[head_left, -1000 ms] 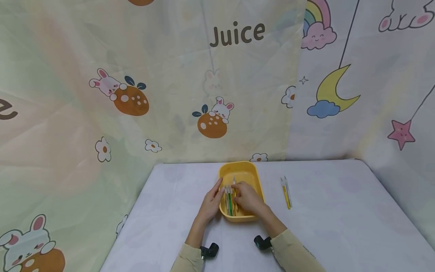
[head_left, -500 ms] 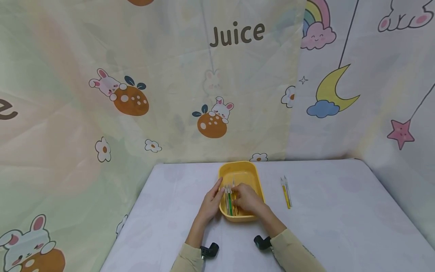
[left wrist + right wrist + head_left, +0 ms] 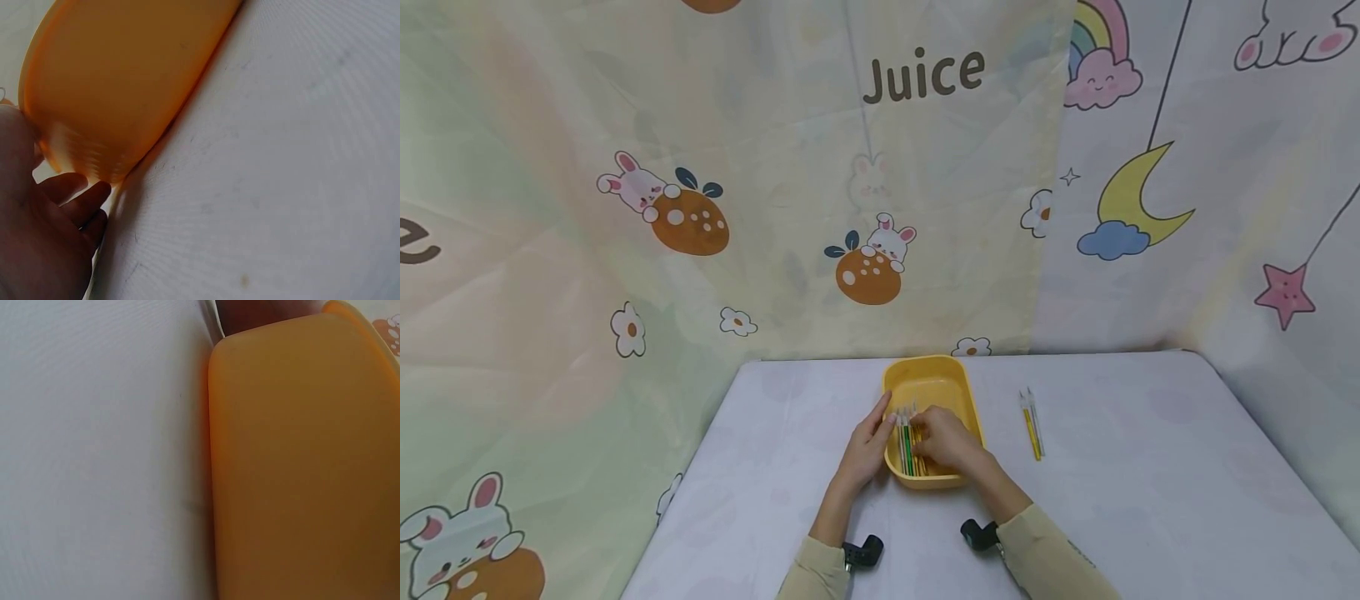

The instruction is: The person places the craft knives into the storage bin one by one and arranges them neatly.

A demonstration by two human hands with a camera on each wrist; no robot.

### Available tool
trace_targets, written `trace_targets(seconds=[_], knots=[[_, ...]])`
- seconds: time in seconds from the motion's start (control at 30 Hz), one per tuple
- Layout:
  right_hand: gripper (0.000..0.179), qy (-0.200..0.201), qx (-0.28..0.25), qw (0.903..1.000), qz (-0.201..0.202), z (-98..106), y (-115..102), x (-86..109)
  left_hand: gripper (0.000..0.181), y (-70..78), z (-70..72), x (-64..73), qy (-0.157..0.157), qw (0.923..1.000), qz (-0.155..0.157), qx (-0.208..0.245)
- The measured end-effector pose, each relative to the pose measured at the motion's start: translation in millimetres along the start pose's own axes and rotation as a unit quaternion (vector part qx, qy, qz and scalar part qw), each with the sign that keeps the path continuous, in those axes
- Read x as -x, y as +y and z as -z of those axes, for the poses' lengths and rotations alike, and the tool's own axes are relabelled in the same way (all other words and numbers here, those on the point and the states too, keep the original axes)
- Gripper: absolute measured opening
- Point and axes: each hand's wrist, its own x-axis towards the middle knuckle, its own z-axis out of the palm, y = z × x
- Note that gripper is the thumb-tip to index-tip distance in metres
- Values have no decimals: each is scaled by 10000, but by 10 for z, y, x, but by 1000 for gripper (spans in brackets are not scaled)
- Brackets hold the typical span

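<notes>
A yellow plastic tray [image 3: 934,379] stands near the far edge of the table. Inside, along its left part, several slim pens [image 3: 907,450] with coloured barrels and pale pointed upper ends lie side by side, one green and others yellow. My left hand [image 3: 863,450] grips the tray's left wall, thumb over the rim; in the left wrist view the fingers [image 3: 87,203] touch the wall from outside. My right hand [image 3: 949,437] reaches into the tray with curled fingers and pinches a yellow pen at the row's right side. The hand itself hides most of that pen.
Two more pens [image 3: 1032,425], one yellow and one whitish, lie on the white tablecloth [image 3: 1120,483] right of the tray. A printed cloth backdrop [image 3: 790,233] rises behind the table. The right wrist view is mostly filled by the tray's outer wall [image 3: 300,456].
The pen in my right hand has slid toward me, its tip now about level with the other pens. My right hand shifted slightly; the left hand and tray stayed put.
</notes>
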Motion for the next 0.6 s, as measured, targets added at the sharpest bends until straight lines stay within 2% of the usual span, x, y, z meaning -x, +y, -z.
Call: trace_targets(seconds=[0.17,0.6], knots=[[41,-56,-49,9999,-68,1,-14,-4,56,0,0,-1,7,10000,-34,10],[36,30,95,9999,78,-15,17,-7,55,9,8,13,-4,10000,14,-36]])
